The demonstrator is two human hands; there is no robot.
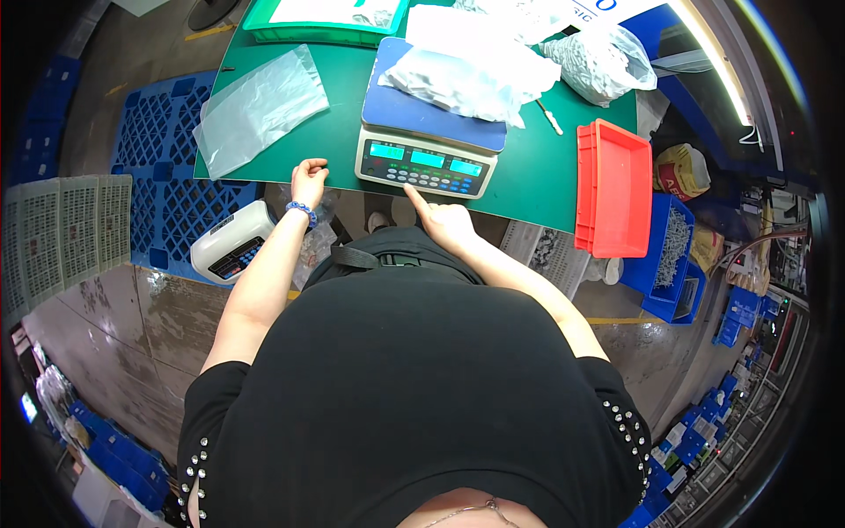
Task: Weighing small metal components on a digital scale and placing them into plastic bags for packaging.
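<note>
A counting scale [422,167] with three lit displays stands at the near edge of the green table [537,189]. My right hand [447,224] points at its keypad, index finger stretched out to the lower edge of the buttons and the other fingers folded; whether the fingertip touches a button I cannot tell. On the scale's blue plate [387,106] lies a clear plastic bag of white pieces [458,84]. My left hand [308,183], with a blue bead bracelet, hovers by the table edge, fingers loosely bent and nothing in them. Nearby lies a flat clear plastic bag [264,110].
A red bin [613,189] stands at the table's right edge, a green tray [321,33] at the back left. Another filled bag [606,66] sits back right. Below are a second scale [233,242], a blue pallet [145,207] and blue bins of metal parts [673,251].
</note>
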